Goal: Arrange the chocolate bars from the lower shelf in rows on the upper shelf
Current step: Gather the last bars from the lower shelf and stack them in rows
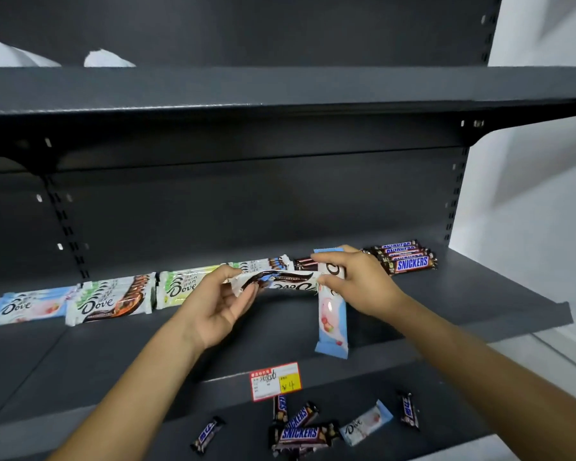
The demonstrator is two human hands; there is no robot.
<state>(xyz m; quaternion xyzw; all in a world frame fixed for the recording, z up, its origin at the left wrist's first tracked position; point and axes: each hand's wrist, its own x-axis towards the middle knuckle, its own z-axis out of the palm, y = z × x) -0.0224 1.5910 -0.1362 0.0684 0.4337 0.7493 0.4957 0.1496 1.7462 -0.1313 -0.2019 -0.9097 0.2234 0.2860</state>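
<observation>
Over the upper shelf (463,294), my left hand (218,304) pinches the left end of a white and brown Dove bar (280,281) held level. My right hand (356,281) pinches that bar's right end and also grips a light blue Dove bar (331,324) that hangs down. Along the back of this shelf lie rows of Dove bars: light blue (27,306), white and orange (110,299), white and green (180,282). A stack of Snickers bars (406,259) sits at the right. Several loose bars (300,434) lie scattered on the lower shelf (446,410).
A red and yellow price tag (275,380) hangs on the upper shelf's front lip. Another dark shelf (280,91) spans above, with white packages (107,58) on it at the left. A white wall (529,211) borders the right side.
</observation>
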